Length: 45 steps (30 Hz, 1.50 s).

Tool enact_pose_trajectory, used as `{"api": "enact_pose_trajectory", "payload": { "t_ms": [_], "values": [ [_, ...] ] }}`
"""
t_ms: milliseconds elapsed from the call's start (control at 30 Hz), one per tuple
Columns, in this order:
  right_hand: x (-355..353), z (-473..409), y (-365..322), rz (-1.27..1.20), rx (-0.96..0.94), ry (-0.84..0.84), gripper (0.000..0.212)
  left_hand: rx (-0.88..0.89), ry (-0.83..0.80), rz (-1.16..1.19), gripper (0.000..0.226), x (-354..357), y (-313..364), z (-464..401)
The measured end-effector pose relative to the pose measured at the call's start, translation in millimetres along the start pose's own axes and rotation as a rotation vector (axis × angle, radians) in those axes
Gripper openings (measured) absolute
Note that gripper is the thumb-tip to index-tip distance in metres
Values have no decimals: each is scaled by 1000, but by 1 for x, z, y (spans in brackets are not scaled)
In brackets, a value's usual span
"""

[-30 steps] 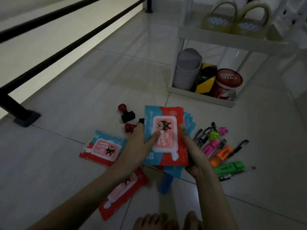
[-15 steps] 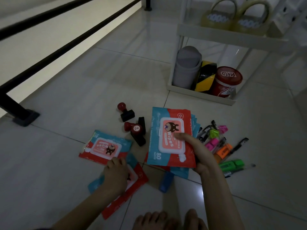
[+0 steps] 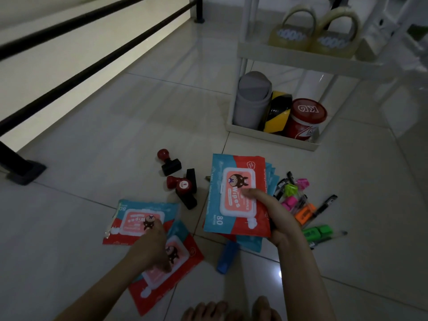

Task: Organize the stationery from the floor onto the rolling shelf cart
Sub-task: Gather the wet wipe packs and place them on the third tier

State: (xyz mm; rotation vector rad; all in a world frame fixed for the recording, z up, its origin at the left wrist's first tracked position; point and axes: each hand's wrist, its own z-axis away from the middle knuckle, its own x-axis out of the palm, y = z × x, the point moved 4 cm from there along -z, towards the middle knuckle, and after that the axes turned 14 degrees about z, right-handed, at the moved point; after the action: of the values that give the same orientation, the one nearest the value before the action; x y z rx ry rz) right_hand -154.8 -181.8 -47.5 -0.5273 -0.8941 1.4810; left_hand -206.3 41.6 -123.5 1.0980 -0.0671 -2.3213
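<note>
My right hand (image 3: pixel 281 221) grips a stack of red-and-blue wipes packs (image 3: pixel 229 200), thumb across the top pack's lid, held just above the floor. My left hand (image 3: pixel 150 247) reaches down over two more packs lying on the tiles. Its fingertips touch the far pack (image 3: pixel 129 220) and its palm covers part of the near pack (image 3: pixel 185 253). The white rolling cart (image 3: pixel 266 135) stands beyond, to the right.
Three red-knobbed stamps (image 3: pixel 179 185) lie left of the stack. Highlighters and pens (image 3: pixel 305 213) lie to its right, with a blue item (image 3: pixel 227 256) below it. The cart's bottom shelf holds a grey bin (image 3: pixel 253 100), striped tape (image 3: pixel 278 112) and a red jar (image 3: pixel 305 121). A black railing post (image 3: pixel 23 167) stands at the left.
My left hand let go of the stack and dropped to the packs on the floor, then slid forward onto the far pack. My right hand keeps the stack, now lower and tilted.
</note>
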Motion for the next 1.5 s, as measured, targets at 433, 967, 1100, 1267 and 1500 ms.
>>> {"api": "enact_pose_trajectory", "payload": {
  "t_ms": [433, 967, 1100, 1267, 1500],
  "values": [
    [-7, 3, -3, -39, -12, 25, 8, 73, 60, -54, 93, 8, 2, 12],
    [-13, 5, -6, 9, -88, 138, 34, 549, -217, 1073, 39, -120, 71, 59],
    [3, 9, -7, -63, -68, -22, 21, 584, 34, 1016, 36, -82, 104, 41],
    [14, 13, -13, -90, -157, -119, 71, 585, 155, 935, 54, -66, 122, 35],
    [11, 6, -5, -12, -46, -49, 25, 305, 94, 1364, 25, -77, 110, 18]
  ]
}}
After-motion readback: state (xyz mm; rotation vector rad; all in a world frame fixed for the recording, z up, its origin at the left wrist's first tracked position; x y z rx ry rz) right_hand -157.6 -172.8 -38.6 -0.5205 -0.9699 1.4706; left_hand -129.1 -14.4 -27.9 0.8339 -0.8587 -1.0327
